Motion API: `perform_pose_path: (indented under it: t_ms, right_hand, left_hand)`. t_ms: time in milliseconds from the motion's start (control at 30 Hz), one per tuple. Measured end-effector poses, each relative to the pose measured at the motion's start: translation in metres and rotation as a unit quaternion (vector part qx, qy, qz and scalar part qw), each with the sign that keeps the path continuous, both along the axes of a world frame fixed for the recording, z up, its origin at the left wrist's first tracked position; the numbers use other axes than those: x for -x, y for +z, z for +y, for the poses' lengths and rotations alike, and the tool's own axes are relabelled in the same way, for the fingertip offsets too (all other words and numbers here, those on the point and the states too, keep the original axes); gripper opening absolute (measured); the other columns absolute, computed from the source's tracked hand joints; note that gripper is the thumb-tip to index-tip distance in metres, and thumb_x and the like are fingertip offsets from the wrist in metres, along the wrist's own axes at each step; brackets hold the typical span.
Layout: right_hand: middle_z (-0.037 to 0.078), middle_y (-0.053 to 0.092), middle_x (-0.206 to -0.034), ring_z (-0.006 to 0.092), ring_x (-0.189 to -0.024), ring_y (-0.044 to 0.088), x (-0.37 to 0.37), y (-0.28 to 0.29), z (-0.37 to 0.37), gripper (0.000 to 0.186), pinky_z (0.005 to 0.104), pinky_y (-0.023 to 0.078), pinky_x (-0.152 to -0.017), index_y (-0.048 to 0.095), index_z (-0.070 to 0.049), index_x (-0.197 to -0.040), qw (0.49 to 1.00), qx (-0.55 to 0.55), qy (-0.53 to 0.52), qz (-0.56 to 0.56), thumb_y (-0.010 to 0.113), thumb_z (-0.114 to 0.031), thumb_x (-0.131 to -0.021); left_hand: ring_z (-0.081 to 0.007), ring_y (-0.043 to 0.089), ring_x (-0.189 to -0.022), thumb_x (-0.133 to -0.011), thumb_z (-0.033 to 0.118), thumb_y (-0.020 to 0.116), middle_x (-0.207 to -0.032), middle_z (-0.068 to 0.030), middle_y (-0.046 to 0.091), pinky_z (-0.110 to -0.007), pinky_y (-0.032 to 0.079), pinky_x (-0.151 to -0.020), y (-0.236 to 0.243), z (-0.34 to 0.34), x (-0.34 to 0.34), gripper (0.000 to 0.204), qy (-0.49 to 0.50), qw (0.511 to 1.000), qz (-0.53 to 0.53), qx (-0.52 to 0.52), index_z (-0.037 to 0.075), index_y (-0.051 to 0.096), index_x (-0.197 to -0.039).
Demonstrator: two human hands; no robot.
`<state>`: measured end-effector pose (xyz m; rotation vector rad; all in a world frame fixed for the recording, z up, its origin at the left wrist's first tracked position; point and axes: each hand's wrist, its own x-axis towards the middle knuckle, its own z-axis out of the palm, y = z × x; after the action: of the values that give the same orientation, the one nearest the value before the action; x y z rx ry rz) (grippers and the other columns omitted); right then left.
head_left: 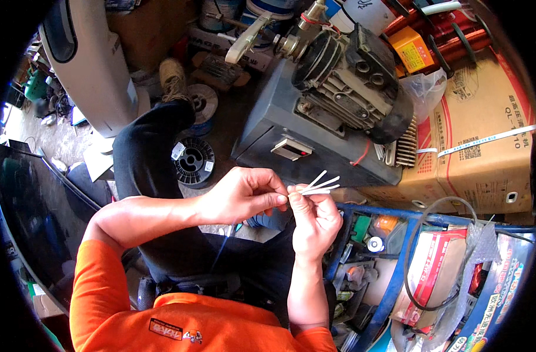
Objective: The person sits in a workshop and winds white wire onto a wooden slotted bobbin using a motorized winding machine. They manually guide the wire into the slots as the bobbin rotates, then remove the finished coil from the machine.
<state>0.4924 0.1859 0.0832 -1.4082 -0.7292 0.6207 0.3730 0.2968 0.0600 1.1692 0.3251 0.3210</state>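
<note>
Several thin white strips (pixel 320 186) fan out to the right from my right hand (pixel 316 223), pinched between its thumb and fingers. My left hand (pixel 244 196) is closed too, its thumb and forefinger pressed together right beside the right thumb tip. What the left fingertips grip, if anything, is too small to make out. Both hands meet above my lap, in front of a grey metal box (pixel 268 141) that bears a dusty electric motor (pixel 350 88).
Below the left forearm's far side lies a black spool (pixel 194 162) on the floor. To the right are a large cardboard box (pixel 485 135) and a blue-framed bin (pixel 391 281) of small parts and packets. A black cable loop (pixel 410 281) hangs over it. A pale appliance (pixel 95 82) stands at far left.
</note>
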Motion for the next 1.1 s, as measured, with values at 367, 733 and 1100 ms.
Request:
perform_pose_path:
  t_ms: [367, 733, 1100]
  right_hand:
    - [0.003, 0.063, -0.089, 0.006, -0.078, 0.055, -0.015, -0.004, -0.004, 0.006, 0.0199, 0.045, -0.072, 0.063, 0.003, -0.089, 0.992, 0.082, 0.074, -0.054, 0.066, -0.001, -0.085]
    - [0.005, 0.064, -0.105, 0.0111, -0.096, 0.057, 0.015, -0.084, -0.007, 0.017, 0.0259, 0.042, -0.087, 0.057, -0.002, -0.106, 0.991, 0.002, 0.097, 0.094, 0.058, -0.013, -0.093]
    - [0.005, 0.063, -0.088, 0.0083, -0.072, 0.057, 0.022, -0.081, 0.018, 0.02, 0.0217, 0.045, -0.066, 0.057, -0.002, -0.102, 0.972, -0.068, 0.085, 0.208, 0.06, -0.019, -0.093]
  left_hand:
    - [-0.0113, 0.064, -0.079, -0.09, 0.009, 0.061, -0.091, -0.0069, 0.064, -0.025, 0.055, -0.071, 0.0, 0.003, -0.001, 0.012, 0.043, 0.999, -0.026, 0.016, 0.0, 0.059, -0.098]
    - [-0.0173, 0.067, -0.082, -0.09, 0.009, 0.061, -0.092, -0.0093, 0.065, -0.026, 0.056, -0.072, -0.002, 0.021, -0.002, 0.01, 0.084, 0.94, -0.133, 0.302, 0.001, 0.061, -0.096]
    - [-0.0185, 0.068, -0.081, -0.09, 0.005, 0.058, -0.095, -0.0113, 0.066, -0.028, 0.057, -0.068, -0.005, 0.023, -0.001, 0.007, 0.058, 0.92, -0.127, 0.365, 0.002, 0.061, -0.096]
